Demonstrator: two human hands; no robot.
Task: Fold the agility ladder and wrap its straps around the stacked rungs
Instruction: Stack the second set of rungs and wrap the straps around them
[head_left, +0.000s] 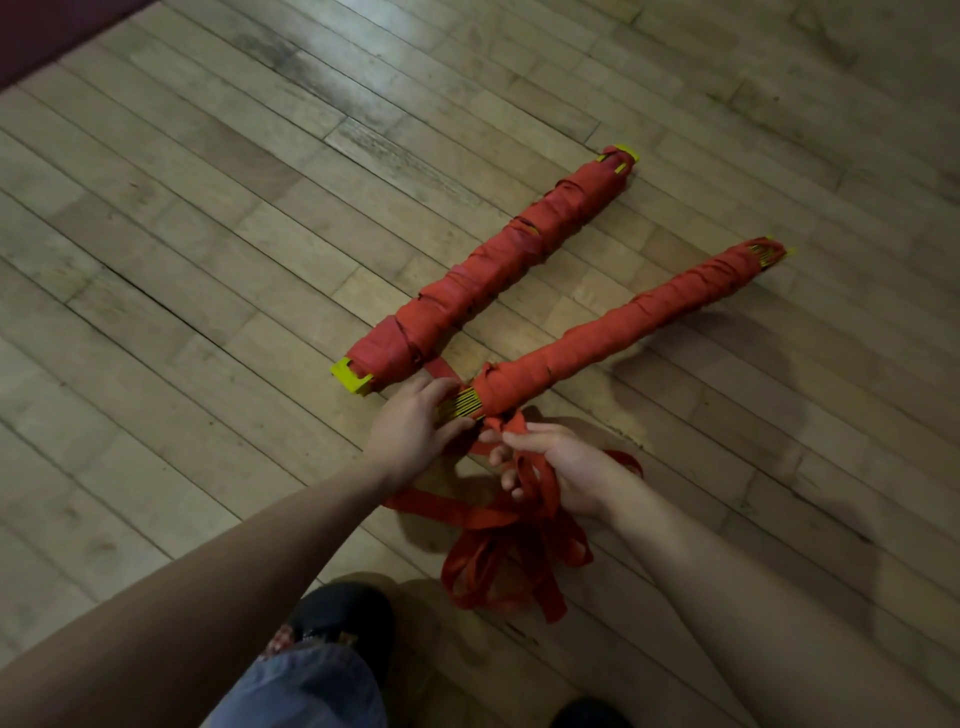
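The left hand (415, 421) has its grip clamped on the bare yellow end of the near rung stack (618, 332), which lies on the wooden floor (208, 260). Just beside it, the right hand (556, 467) has its grip closed round the loose red straps (498, 561), which trail toward the person's dark shoe (337, 613). Beyond the grip lies a second wrapped bundle (493, 270), apart from the first. No writing can be read.
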